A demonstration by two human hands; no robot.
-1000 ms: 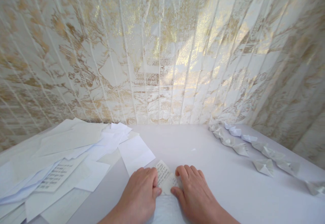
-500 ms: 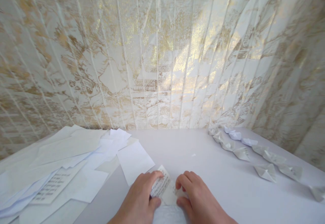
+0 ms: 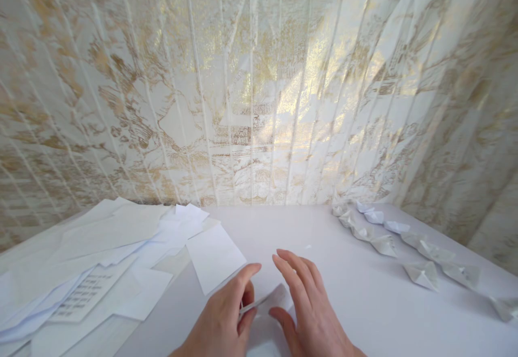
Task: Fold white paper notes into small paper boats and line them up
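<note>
My left hand (image 3: pixel 224 319) pinches the edge of a small folded white paper (image 3: pixel 270 298) between thumb and fingers at the near edge of the white table (image 3: pixel 356 297). The paper's flap is lifted edge-on, so its printed side is hidden. My right hand (image 3: pixel 309 305) rests beside the paper on its right, fingers stretched out and slightly spread, thumb touching the paper's near side.
A loose pile of white sheets (image 3: pixel 81 260), some printed, covers the table's left. One separate sheet (image 3: pixel 214 257) lies just left of my hands. A row of several folded paper boats (image 3: pixel 404 241) runs along the right. A gold-patterned curtain (image 3: pixel 259 87) hangs behind.
The folded paper's flap has been lifted and turned over from lying flat. My right fingers went from curled on the paper to stretched out. My left hand now pinches the flap.
</note>
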